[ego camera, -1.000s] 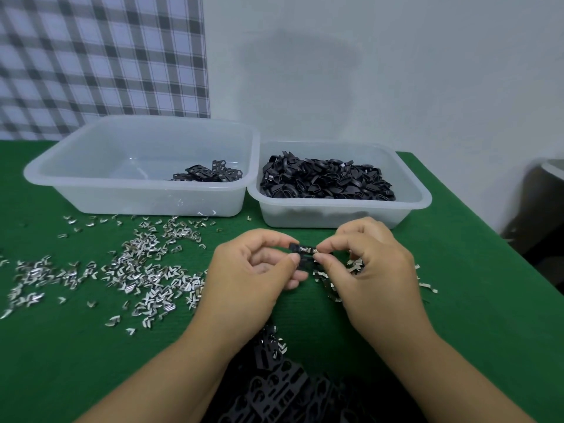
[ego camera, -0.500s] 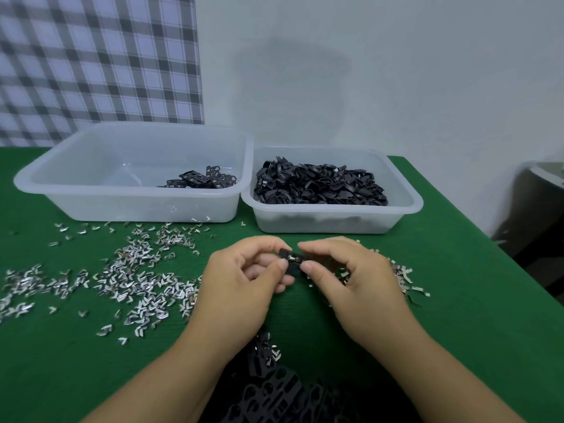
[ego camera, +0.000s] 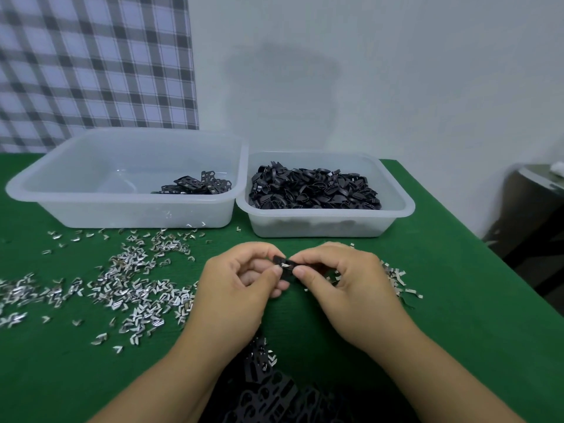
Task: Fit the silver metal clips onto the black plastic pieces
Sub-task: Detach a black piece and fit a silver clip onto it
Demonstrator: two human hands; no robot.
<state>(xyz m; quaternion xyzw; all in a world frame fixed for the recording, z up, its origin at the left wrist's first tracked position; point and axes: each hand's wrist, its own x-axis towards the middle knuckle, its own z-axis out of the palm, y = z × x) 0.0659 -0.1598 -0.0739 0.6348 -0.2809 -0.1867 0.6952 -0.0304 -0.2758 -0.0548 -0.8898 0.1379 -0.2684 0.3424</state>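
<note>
A small black plastic piece (ego camera: 282, 261) with a silver metal clip (ego camera: 287, 265) on it is held above the green table, just in front of the two tubs. My left hand (ego camera: 241, 285) pinches its left end between thumb and forefinger. My right hand (ego camera: 345, 282) pinches its right end the same way, thumb tip against the clip. Most of the piece is hidden by the fingers. Loose silver clips (ego camera: 128, 285) lie scattered on the cloth to the left, and a few more clips (ego camera: 399, 282) show behind my right hand.
A large clear tub (ego camera: 61, 190) at the back left holds a few black pieces (ego camera: 198, 186). A smaller tub (ego camera: 406, 209) on its right is heaped with black pieces (ego camera: 314, 189). More black pieces (ego camera: 274, 389) lie near the table's front edge between my forearms. The table's right edge (ego camera: 488, 248) drops off.
Both hands stay pinched on the same black piece, fingertips closer together over the clip. The camera has tilted, so hands and tubs sit slightly lower in view.
</note>
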